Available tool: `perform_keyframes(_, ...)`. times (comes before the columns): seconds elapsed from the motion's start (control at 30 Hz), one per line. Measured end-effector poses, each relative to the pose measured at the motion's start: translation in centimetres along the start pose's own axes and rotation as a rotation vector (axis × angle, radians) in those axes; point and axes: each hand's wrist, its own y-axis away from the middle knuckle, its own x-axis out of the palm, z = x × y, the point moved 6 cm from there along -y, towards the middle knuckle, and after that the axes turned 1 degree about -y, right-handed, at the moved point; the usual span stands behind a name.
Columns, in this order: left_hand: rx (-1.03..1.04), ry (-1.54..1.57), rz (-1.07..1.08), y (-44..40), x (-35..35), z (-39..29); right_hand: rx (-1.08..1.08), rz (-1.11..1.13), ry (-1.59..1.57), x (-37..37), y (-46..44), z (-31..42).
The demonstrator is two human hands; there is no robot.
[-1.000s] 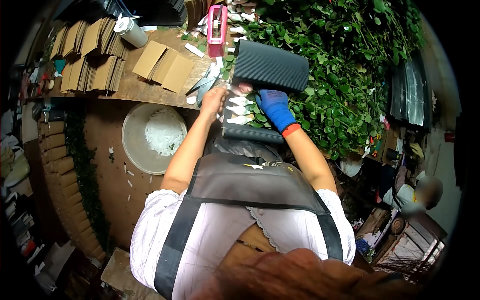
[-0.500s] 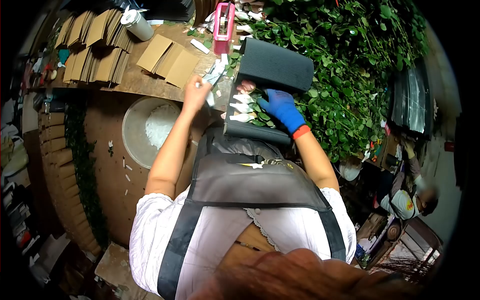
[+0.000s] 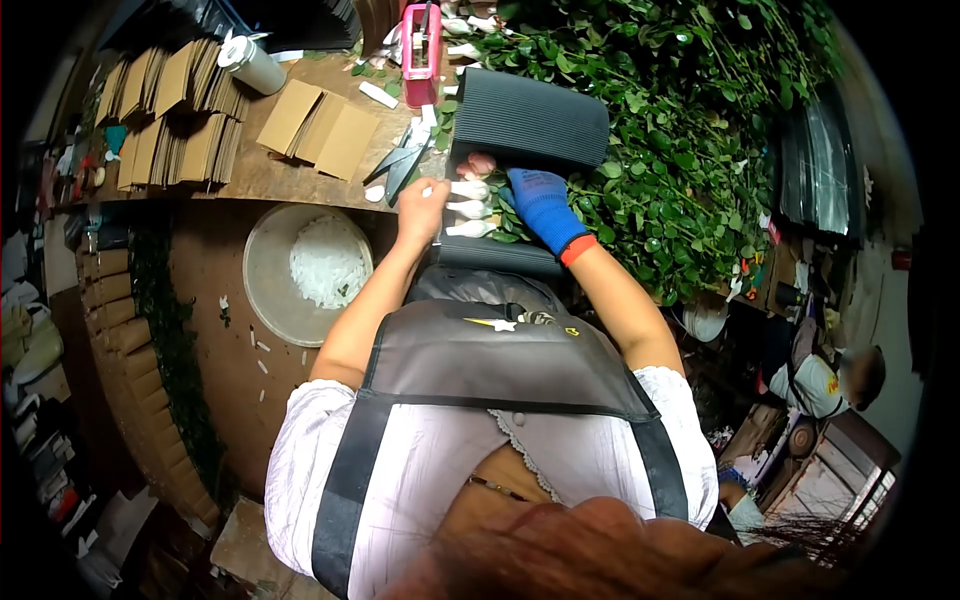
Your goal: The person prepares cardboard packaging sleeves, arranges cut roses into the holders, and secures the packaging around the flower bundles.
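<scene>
My bare left hand [image 3: 421,208] is closed at the left edge of a dark corrugated sheet, its fingers pinched on something small and white. Beside it, several flower heads in white sleeves [image 3: 470,209] lie in a row on the sheet. A pink rose without a sleeve [image 3: 478,165] lies at the top of that row. In a blue glove, my right hand [image 3: 540,205] is closed over the leafy stems right of the heads; what its fingers hold is hidden. The sheet's ribbed upper flap [image 3: 530,117] curves above both hands.
Scissors [image 3: 402,163] and a pink tape dispenser [image 3: 421,60] lie on the table. Folded cardboard [image 3: 318,130] and a white bottle [image 3: 251,65] are at left. A tub of white pieces [image 3: 258,290] stands below. Leafy stems [image 3: 670,150] cover the right side. Another person [image 3: 815,385] is at far right.
My left hand moved away from the flowers toward the scissors, then came back to the sheet's left edge. My right hand has stayed on the stems. The view has shifted slightly.
</scene>
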Motion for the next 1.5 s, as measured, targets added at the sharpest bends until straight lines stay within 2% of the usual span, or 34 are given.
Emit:
perform_keyframes(0.07,-0.105,0.233,-0.134,0.8,-1.4,-0.5,0.030,0.048,-0.006,-0.7,0.1,0.2)
perform_keyframes(0.13,-0.166,0.365,-0.158,0.5,-4.7,-1.8,-0.005,0.046,-0.052,-0.6,0.3,-0.1)
perform_keyframes(0.2,-0.038,0.246,-0.123,0.5,-6.3,-3.2,-0.088,0.006,-0.133,-1.5,1.2,-0.1)
perform_keyframes(0.27,0.041,-0.114,0.081,0.7,-6.3,-3.1,-0.108,0.040,-0.061,-1.5,1.3,0.6)
perform_keyframes(0.3,0.024,-0.112,0.139,1.0,-5.2,-2.6,-0.116,0.054,-0.026,-1.4,1.3,1.1)
perform_keyframes(0.33,0.097,-0.317,0.131,1.4,-4.0,-4.3,-0.072,0.094,0.018,-1.1,1.0,1.6)
perform_keyframes(0.4,0.079,-0.420,0.258,1.9,-1.3,-5.0,0.021,0.171,0.114,-0.6,0.5,2.4)
perform_keyframes(0.5,-0.074,-0.398,0.524,1.5,0.5,-2.3,0.045,0.164,0.118,0.9,0.0,1.8)
perform_keyframes(0.6,-0.051,-0.280,0.352,1.9,-1.8,-1.5,0.052,0.166,0.067,-0.2,0.3,2.0)
perform_keyframes(0.63,-0.119,-0.175,0.310,1.5,-3.3,-1.1,0.046,0.155,0.058,-0.4,0.4,1.9)
perform_keyframes(0.67,-0.115,0.078,0.132,1.6,-4.8,-2.3,0.039,0.145,0.048,-0.4,0.6,1.8)
perform_keyframes(0.73,-0.146,0.007,0.191,1.3,-7.8,-2.4,0.014,0.101,-0.007,-1.3,1.4,1.8)
perform_keyframes(0.8,-0.061,-0.025,0.262,2.3,-7.7,-3.3,-0.031,0.031,-0.089,-4.4,3.2,1.9)
perform_keyframes(0.83,-0.136,-0.286,0.347,2.3,-7.8,-2.5,-0.014,-0.006,-0.126,-6.3,4.0,2.2)
perform_keyframes(0.87,0.004,-0.342,0.325,2.4,-6.7,-3.0,-0.057,0.063,-0.147,-6.7,4.0,2.8)
perform_keyframes(0.93,0.035,-0.345,0.341,2.6,-4.0,-3.1,-0.134,0.199,-0.192,-6.5,4.3,3.9)
perform_keyframes(1.0,-0.065,-0.441,0.686,2.5,-1.1,-2.8,-0.229,0.284,-0.119,-4.9,4.0,4.8)
perform_keyframes(1.03,-0.171,-0.383,0.795,2.4,-0.3,-1.5,-0.256,0.317,-0.038,-3.3,3.6,4.9)
perform_keyframes(1.13,-0.131,-0.378,0.703,2.1,-0.4,-2.4,-0.243,0.348,0.057,-1.7,3.2,4.8)
perform_keyframes(1.17,-0.115,-0.311,0.652,2.5,-0.4,-2.9,-0.220,0.363,0.058,-1.5,3.0,4.9)
perform_keyframes(1.27,-0.272,-0.102,0.519,3.5,0.2,0.0,-0.211,0.347,0.080,-0.3,2.6,4.8)
perform_keyframes(1.4,-0.343,0.354,0.256,4.6,-0.8,2.3,-0.241,0.345,0.035,-0.3,2.6,4.7)
perform_keyframes(1.43,-0.480,0.478,0.140,5.2,-2.5,-0.1,-0.244,0.327,0.028,-0.4,2.7,4.7)
perform_keyframes(1.47,-0.464,0.527,0.099,4.5,-5.2,0.4,-0.249,0.309,0.019,-0.3,2.8,4.6)
perform_keyframes(1.5,-0.403,0.450,0.070,4.0,-8.2,-0.2,-0.258,0.291,0.009,-0.3,2.8,4.6)
